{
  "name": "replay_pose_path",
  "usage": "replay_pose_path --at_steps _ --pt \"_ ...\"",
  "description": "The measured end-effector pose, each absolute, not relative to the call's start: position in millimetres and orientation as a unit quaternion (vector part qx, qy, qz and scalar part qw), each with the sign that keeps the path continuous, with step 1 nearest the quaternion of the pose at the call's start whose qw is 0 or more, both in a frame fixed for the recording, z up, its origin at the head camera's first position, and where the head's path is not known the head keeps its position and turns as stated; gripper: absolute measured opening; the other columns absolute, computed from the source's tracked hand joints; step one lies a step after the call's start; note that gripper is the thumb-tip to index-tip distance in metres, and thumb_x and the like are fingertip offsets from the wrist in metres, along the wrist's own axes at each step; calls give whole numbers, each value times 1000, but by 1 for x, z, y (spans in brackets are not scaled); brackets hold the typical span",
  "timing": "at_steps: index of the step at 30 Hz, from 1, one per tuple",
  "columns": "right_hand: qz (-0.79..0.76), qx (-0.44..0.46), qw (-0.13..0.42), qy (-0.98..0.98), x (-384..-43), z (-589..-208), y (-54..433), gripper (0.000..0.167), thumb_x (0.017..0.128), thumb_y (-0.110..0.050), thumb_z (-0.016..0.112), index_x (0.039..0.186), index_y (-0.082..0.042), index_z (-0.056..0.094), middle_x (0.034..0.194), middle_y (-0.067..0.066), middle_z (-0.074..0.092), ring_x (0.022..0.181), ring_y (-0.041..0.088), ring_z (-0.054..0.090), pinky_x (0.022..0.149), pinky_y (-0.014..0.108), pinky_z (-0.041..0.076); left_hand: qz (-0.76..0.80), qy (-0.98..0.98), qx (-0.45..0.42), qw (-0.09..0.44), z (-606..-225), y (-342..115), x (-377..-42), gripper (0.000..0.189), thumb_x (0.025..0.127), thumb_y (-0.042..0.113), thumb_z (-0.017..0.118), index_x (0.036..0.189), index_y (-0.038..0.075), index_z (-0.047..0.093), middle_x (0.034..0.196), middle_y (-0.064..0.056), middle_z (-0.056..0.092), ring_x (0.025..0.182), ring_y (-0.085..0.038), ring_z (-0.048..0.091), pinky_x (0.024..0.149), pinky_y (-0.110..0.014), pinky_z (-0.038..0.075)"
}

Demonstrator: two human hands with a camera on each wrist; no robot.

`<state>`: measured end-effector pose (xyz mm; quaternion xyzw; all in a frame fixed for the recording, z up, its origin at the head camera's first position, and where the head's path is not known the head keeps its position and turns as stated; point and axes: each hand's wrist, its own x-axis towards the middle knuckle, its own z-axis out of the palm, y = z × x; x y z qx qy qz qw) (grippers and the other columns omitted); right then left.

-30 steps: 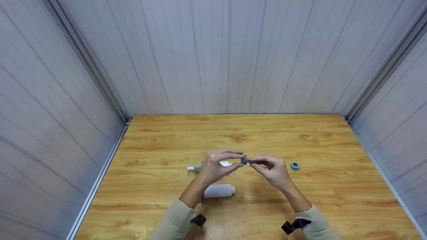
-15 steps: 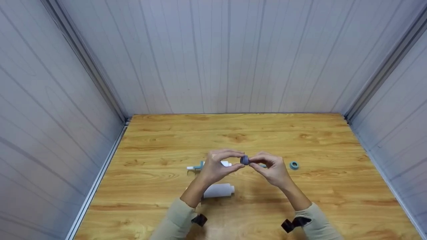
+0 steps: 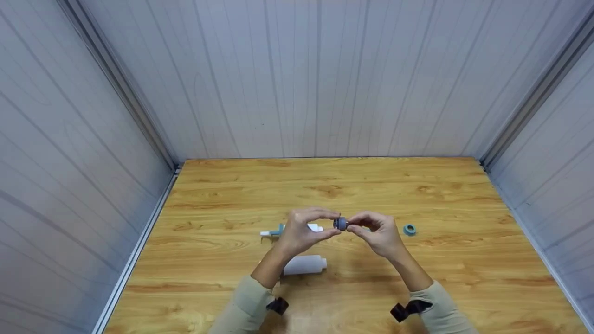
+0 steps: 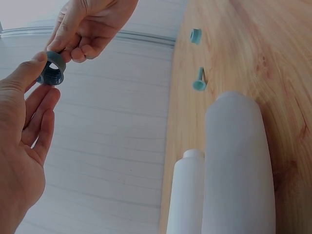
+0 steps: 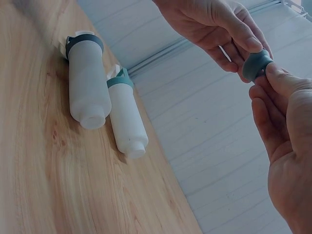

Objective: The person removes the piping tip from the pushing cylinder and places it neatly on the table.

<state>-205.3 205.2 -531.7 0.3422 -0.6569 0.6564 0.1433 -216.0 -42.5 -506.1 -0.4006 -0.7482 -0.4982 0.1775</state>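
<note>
A dark blue-grey threaded screw ring is held up between both hands above the table. In the left wrist view the ring shows its hollow, threaded inside; in the right wrist view its flared outer side shows. My left hand pinches it from the left between thumb and fingers. From the right, my right hand pinches its other side with thumb and forefinger. Whether a smaller piece sits between the right fingertips is hidden.
A larger white bottle with a dark cap lies below the left hand. Behind it lies a smaller white bottle with a teal cap. A teal ring and a teal stemmed piece lie on the wooden table.
The screw ring has turned slightly between the fingers. A thin stem seen earlier between it and my right fingertips no longer shows. Both hands have stayed nearly in place.
</note>
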Motion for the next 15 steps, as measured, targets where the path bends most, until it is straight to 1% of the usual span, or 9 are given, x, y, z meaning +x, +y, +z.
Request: replay_pose_path --at_steps 6,15 --pt "654 342 157 -657 -206 -534 207 19 88 28 74 103 15 74 108 -14 82 98 -1 80 84 16 65 -494 -748 -406 175 -505 -43 -216 28 92 9 93 118 4 87 117 -14 88 110 -30 85 101 -39 69" --pt "663 370 158 -631 -208 -537 209 21 88 30 71 104 17 73 113 -10 83 104 1 81 89 17 66 -510 -742 -402 164 -505 -43 -216 29 91 9 94 118 4 87 118 -14 88 111 -31 85 101 -38 69"
